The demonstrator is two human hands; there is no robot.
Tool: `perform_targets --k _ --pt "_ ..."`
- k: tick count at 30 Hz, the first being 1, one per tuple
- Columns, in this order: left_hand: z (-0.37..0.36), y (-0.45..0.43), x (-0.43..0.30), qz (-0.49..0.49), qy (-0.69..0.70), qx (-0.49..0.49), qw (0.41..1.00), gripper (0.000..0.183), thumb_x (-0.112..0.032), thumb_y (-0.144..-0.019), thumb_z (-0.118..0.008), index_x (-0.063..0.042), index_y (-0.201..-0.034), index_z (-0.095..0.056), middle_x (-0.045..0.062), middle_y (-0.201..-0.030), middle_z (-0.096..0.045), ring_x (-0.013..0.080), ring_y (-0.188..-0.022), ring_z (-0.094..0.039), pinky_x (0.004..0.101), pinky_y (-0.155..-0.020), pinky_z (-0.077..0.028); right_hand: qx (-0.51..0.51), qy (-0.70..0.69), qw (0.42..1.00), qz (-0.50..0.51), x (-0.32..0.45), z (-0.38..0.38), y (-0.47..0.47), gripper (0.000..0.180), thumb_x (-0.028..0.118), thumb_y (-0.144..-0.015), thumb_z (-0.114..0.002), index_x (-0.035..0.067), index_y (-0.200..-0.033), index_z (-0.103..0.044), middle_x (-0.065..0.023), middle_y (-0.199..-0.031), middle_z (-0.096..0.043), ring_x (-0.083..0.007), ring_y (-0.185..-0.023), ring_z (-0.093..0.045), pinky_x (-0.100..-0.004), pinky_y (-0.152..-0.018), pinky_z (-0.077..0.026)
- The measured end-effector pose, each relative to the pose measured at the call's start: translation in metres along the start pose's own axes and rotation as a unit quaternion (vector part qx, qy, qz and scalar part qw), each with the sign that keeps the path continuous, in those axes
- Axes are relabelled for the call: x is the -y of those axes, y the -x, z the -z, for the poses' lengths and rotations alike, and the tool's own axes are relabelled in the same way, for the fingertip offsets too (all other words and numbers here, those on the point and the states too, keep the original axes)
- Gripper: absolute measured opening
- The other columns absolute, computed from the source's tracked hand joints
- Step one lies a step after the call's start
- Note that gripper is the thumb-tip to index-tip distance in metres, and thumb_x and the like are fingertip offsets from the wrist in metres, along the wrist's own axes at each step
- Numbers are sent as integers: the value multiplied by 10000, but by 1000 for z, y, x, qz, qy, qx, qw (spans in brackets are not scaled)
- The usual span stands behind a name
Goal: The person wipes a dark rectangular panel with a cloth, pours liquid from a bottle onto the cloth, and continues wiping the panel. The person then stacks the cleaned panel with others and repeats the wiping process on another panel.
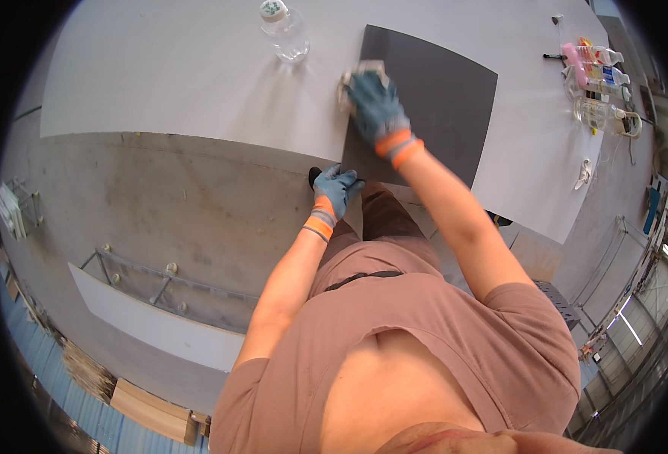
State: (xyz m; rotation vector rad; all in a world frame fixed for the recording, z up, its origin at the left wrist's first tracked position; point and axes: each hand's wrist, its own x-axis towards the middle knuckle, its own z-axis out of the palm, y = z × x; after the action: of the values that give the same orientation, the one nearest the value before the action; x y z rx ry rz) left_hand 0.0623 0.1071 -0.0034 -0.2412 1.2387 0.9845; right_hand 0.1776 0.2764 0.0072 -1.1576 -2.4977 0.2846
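Note:
A flat dark grey panel (441,96) lies on the white tabletop (197,85), its near edge at the table's front edge. My right hand (374,105), in a blue-grey work glove with an orange cuff, presses a whitish cloth (345,93) against the panel's left edge. The cloth is bunched under the fingers, and most of it is hidden by the glove. Gloved the same way, my left hand (335,186) grips the panel's near left corner; its fingertips are partly hidden there.
A clear plastic bottle (288,40) with a white lid stands left of the panel. Several bottles (600,74) and a clear jug (598,113) are at the table's right end, near a crumpled white scrap (583,173). Behind me on the left stands a wheeled metal frame (163,286) with a white board (158,323).

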Motion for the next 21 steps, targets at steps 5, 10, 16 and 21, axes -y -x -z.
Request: perform_targets --k 5,10,16,21 --pt "2 -4 5 -11 -6 8 1000 261 49 -947 -594 48 -1207 -616 114 -1081 -677 244 -941 -697 340 -822 -644 -110 42 992 -34 -84 -19 -88 496 218 -858 -714 132 -1333 -600 -105 -1381 -559 -355 -1329 -466 -557 -1117 -336" --pt "8 -10 12 -29 7 13 999 225 47 -947 -586 43 -1168 -632 116 -1081 -678 248 -926 -695 351 -826 -641 62 29 998 7 3 -11 11 487 144 -838 -625 137 -1325 -612 -88 -1444 -516 -345 -1365 -460 -600 -1095 -354" --pt "9 -9 20 -32 36 -39 998 212 58 -936 -590 28 -1140 -640 115 -1045 -679 256 -925 -688 398 -841 -631 6 -25 998 52 19 2 13 447 146 -836 -622 128 -1283 -621 -85 -1366 -553 -353 -1318 -489 -525 -1042 -428" --pt "-2 -6 13 -45 45 -2 998 232 54 -938 -595 32 -1166 -627 113 -1040 -680 251 -922 -685 403 -852 -627 -126 37 991 -26 -100 -23 -96 470 200 -882 -634 120 -1343 -603 -173 -1427 -560 -402 -1371 -456 -544 -1168 -322"
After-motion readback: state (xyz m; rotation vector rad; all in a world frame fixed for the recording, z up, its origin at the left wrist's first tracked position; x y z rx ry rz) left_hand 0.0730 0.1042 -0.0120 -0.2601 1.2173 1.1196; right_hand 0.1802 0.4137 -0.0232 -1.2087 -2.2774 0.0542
